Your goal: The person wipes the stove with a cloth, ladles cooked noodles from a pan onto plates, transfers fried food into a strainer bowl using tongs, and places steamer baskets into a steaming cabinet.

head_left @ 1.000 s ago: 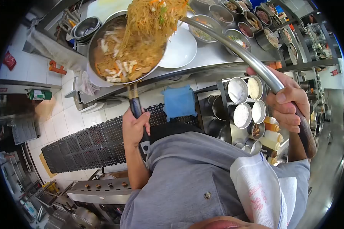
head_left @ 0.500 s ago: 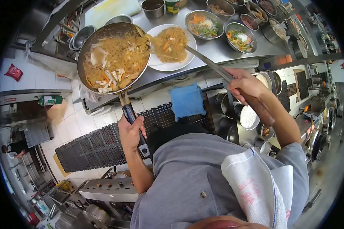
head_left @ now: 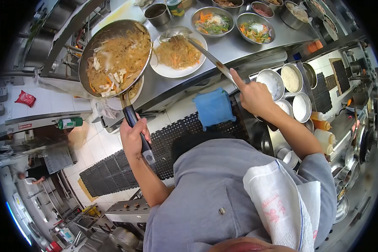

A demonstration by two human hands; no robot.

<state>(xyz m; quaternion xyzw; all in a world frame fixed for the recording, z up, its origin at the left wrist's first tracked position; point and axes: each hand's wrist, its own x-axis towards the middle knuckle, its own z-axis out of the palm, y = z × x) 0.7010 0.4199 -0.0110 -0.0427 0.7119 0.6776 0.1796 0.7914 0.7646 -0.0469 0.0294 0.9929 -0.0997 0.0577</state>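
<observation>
Black-handled, round metal frying pan (head_left: 94, 35): ahead of the left hand (head_left: 132, 133), which is clenched round the long handle; the handle's end projects on the near side of the palm. Contents of the pan: thin golden-brown noodles (head_left: 113, 63) mixed with orange strips and pale pieces. Beneath the pan's near edge, ahead of the left hand, part of a white dish (head_left: 140, 85) is visible.

Silver, long-handled metal ladle (head_left: 216, 64): grasped in the right hand (head_left: 256, 98), index finger extended along the shaft, remaining fingers curled. The ladle's head lies ahead and to the left of the right hand, over the far part of a round white plate (head_left: 174, 73). This plate bears a mound of golden-brown noodles (head_left: 176, 54); whether the head touches the mound cannot be told.

Further ahead of the right hand, two round steel bowls (head_left: 214, 34) stand side by side on a steel counter (head_left: 239, 52), each containing orange and green shreds topped with white matter. Just to the right of the right hand, round metal containers (head_left: 301, 84) filled with white or cream contents are grouped. Between the hands, at a lower level, lies a blue, sheet-like item (head_left: 215, 110), material not determinable
</observation>
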